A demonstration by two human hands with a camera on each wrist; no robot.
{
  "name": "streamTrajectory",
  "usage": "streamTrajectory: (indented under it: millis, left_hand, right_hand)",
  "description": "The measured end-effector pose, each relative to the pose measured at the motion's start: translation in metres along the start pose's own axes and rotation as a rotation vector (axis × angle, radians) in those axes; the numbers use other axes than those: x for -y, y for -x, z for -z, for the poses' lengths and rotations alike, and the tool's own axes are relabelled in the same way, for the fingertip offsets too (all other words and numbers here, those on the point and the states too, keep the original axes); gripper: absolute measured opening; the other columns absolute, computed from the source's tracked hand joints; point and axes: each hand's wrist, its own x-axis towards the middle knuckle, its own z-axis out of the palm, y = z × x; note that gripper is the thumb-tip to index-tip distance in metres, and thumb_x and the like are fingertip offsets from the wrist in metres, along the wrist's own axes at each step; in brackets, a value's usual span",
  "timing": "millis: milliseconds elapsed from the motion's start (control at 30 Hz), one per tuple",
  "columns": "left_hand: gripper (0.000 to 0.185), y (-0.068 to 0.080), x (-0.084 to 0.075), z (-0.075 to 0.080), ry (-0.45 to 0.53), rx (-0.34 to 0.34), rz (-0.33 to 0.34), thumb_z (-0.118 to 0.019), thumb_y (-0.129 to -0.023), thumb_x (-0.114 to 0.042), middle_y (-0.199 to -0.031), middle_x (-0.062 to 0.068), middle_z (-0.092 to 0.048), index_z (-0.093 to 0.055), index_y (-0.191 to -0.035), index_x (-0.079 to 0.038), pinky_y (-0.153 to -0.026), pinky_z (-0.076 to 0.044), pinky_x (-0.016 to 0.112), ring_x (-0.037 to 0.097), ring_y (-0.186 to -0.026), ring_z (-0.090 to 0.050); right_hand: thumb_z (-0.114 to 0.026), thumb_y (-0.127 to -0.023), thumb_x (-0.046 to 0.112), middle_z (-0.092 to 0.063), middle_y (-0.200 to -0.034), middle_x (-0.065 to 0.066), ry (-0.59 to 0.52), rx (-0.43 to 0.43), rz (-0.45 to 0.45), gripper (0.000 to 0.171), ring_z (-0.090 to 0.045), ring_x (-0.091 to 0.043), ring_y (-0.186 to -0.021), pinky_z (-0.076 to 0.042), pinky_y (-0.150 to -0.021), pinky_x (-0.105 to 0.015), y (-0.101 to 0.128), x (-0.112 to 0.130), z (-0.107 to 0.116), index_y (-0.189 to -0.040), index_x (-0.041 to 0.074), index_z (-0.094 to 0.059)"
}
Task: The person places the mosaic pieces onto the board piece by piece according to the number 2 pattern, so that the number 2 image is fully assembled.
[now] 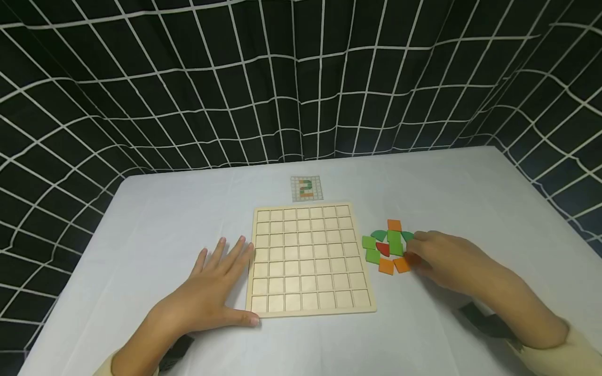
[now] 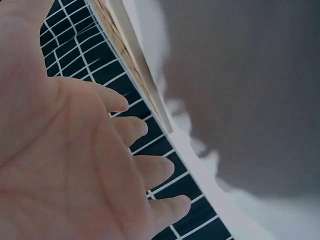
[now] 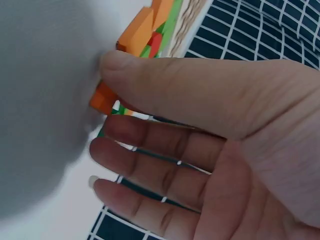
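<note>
A pale wooden grid board [image 1: 310, 258] lies flat in the middle of the white table, with all its cells bare. My left hand [image 1: 224, 259] rests flat on the table beside the board's left edge [image 2: 135, 55], fingers straight, thumb by the near corner. To the right of the board is a small cluster of flat pieces: green [image 1: 394, 241], red [image 1: 383, 248] and orange [image 1: 386, 266]. My right hand [image 1: 416, 251] reaches into that cluster. Its thumb [image 3: 150, 75] and forefinger pinch an orange piece [image 3: 101, 99] at the cluster's right side.
A small pattern card [image 1: 306, 188] showing a green and orange figure lies just behind the board. A black curtain with a white grid [image 1: 301, 78] surrounds the table on the far side and both flanks. The table's cloth [image 1: 155, 219] is white.
</note>
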Motion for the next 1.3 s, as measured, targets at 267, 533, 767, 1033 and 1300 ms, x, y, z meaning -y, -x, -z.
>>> streamTrajectory:
  millis: [267,533,767,1033,1300]
  left_hand:
    - [0.105,-0.003,-0.002,-0.001,0.004,0.077,-0.015,-0.048,-0.067,-0.077,-0.151,-0.002,-0.004,-0.011,-0.146,-0.020,-0.103,-0.005,0.055,0.032,-0.135,0.001]
    - [0.094,-0.003,-0.001,-0.001,0.005,0.107,-0.019,-0.044,-0.075,-0.072,-0.150,-0.003,-0.004,-0.012,-0.146,-0.020,-0.101,-0.011,0.058,0.033,-0.134,-0.001]
    - [0.096,-0.001,0.003,0.002,0.012,0.132,-0.004,-0.046,-0.073,-0.072,-0.150,-0.005,-0.003,-0.012,-0.146,-0.020,-0.101,-0.011,0.057,0.032,-0.134,0.000]
    - [0.102,-0.001,0.003,0.004,0.045,0.139,-0.008,-0.051,-0.069,-0.073,-0.150,-0.004,-0.004,-0.012,-0.146,-0.019,-0.101,-0.011,0.058,0.032,-0.134,0.000]
    - [0.102,-0.004,0.002,0.001,0.042,0.130,-0.015,-0.050,-0.068,-0.073,-0.150,-0.005,-0.005,-0.013,-0.146,-0.020,-0.101,-0.011,0.058,0.032,-0.134,0.000]
  right_hand:
    - [-0.075,-0.068,0.005,-0.052,-0.073,0.012,-0.023,-0.014,0.010,0.024,-0.046,-0.009,-0.066,-0.046,-0.061,-0.031,0.000,-0.003,-0.004,-0.082,0.021,-0.065]
    - [-0.075,-0.069,0.004,-0.052,-0.073,0.013,-0.069,0.022,-0.002,0.023,-0.046,-0.009,-0.068,-0.047,-0.064,-0.031,-0.002,-0.006,-0.005,-0.082,0.021,-0.066]
    - [-0.073,-0.072,0.012,-0.053,-0.076,0.014,-0.128,0.019,0.016,0.017,-0.048,-0.005,-0.068,-0.048,-0.064,-0.028,-0.003,-0.005,0.002,-0.084,0.022,-0.067]
    - [-0.073,-0.072,0.015,-0.050,-0.074,0.014,-0.139,-0.021,0.065,0.015,-0.045,-0.005,-0.066,-0.044,-0.059,-0.023,-0.012,-0.001,0.004,-0.084,0.021,-0.066]
    - [-0.069,-0.072,0.015,-0.046,-0.070,0.013,-0.145,-0.073,0.140,0.011,-0.042,-0.005,-0.060,-0.039,-0.052,-0.018,-0.026,0.001,0.005,-0.081,0.021,-0.066]
